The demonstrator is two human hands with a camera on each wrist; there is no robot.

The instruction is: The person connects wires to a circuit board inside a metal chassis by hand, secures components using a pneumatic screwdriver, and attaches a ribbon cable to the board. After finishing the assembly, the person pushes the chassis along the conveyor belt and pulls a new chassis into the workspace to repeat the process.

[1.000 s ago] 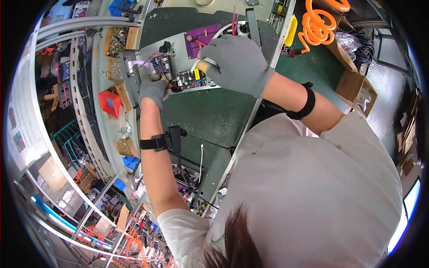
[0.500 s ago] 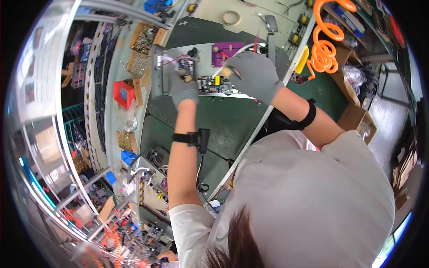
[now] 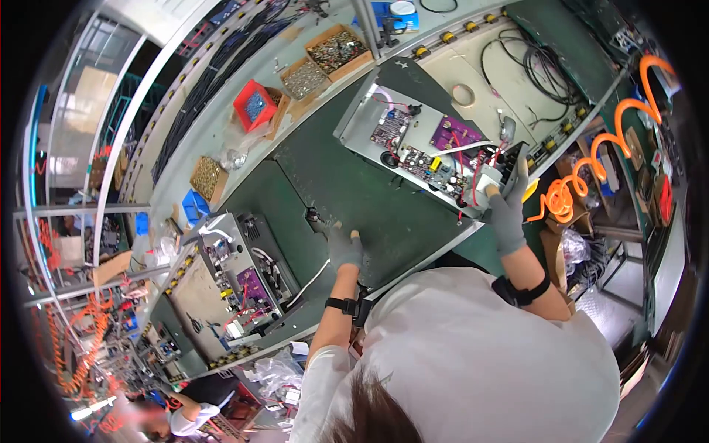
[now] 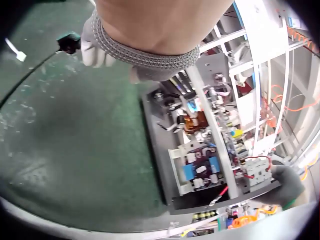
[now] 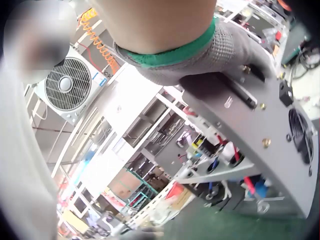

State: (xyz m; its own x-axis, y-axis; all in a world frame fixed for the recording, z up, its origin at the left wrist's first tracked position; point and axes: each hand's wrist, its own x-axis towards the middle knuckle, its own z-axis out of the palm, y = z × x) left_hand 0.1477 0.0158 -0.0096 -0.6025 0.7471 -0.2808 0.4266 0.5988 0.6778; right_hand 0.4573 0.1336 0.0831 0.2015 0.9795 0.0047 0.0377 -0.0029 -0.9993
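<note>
A grey metal chassis carrying circuit boards, among them a purple board, sits on the green bench top. My gloved right hand holds its right end, thumb on the inner side and fingers along the dark end panel. That panel's outer face fills much of the right wrist view. Away from the chassis, my gloved left hand reaches low over the bench with fingers extended. Close by its fingertips lies a small black connector on a black cable.
A second opened chassis stands to the left, with a white cable beside it. Boxes of small screws and a red bin line the far side. A tape roll and orange coiled hose are at the right.
My left hand has left the chassis's boards and come down the bench toward the black connector. My right hand has shifted from above the boards to the right end panel. The head view has turned.
</note>
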